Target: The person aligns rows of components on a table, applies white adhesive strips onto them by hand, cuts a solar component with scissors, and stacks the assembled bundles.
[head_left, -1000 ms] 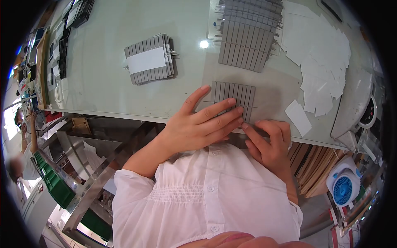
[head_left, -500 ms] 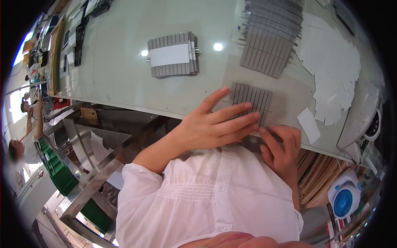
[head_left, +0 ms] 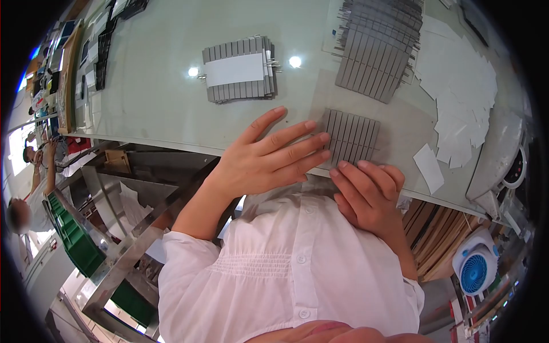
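A grey slatted panel [head_left: 354, 134] lies on the table near its front edge, with thin wires at its sides. My left hand [head_left: 271, 151] is open and spread flat, its fingertips at the panel's left edge and most of the panel uncovered. Along the panel's front edge, my right hand [head_left: 369, 191] rests its bent fingertips, thumb apart below, with nothing seen in its grasp. A stack of similar panels [head_left: 240, 91] with a white card [head_left: 234, 70] on top sits to the left. Behind the single panel is a larger overlapping pile of panels [head_left: 372, 63].
White cards [head_left: 460, 91] are spread at the right, one card [head_left: 428, 168] lying apart. A white device [head_left: 492, 171] stands at the table's right end. Dark framed items [head_left: 104, 51] line the far left. Below are a fan [head_left: 474, 271] and green bins [head_left: 77, 240]. Another person [head_left: 34, 208] is at far left.
My left hand has slid left off most of the panel, uncovering it. My right fingertips have come up to the panel's front edge. The camera view has shifted.
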A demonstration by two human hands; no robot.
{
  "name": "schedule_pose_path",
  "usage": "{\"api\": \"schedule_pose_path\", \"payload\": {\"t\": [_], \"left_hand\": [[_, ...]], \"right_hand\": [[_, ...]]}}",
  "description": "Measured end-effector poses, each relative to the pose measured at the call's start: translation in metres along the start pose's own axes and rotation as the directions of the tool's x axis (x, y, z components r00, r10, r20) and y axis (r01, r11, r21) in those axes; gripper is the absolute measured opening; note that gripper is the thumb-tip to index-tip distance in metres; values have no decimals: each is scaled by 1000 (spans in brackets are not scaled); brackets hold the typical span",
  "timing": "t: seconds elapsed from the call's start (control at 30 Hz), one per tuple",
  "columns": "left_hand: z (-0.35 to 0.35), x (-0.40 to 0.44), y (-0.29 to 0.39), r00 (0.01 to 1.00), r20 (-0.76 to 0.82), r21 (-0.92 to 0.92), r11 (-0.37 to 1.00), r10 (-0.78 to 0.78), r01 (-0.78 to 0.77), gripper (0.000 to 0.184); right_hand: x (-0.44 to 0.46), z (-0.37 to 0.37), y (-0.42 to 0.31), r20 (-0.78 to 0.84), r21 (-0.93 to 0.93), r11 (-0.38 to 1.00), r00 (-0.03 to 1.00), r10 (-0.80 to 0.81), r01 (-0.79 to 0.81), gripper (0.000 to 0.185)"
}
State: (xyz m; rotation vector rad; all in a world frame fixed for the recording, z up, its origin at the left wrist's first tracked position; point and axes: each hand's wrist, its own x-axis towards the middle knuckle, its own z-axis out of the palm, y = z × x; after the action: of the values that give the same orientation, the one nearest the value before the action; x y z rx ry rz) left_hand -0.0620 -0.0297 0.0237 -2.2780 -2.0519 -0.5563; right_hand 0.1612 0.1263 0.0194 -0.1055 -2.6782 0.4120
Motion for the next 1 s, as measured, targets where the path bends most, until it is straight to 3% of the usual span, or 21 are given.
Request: {"api": "schedule_pose_path", "payload": {"t": [0.23, 1.0], "left_hand": [[13, 0, 14, 995, -95, -8, 1000, 21, -22, 45], [20, 7, 15, 994, -109, 31, 999, 19, -16, 28]], "right_hand": [[-8, 1, 2, -11, 19, 999, 999, 39, -39, 26], [-8, 2, 6, -36, 47, 998, 998, 49, -47, 26]]}}
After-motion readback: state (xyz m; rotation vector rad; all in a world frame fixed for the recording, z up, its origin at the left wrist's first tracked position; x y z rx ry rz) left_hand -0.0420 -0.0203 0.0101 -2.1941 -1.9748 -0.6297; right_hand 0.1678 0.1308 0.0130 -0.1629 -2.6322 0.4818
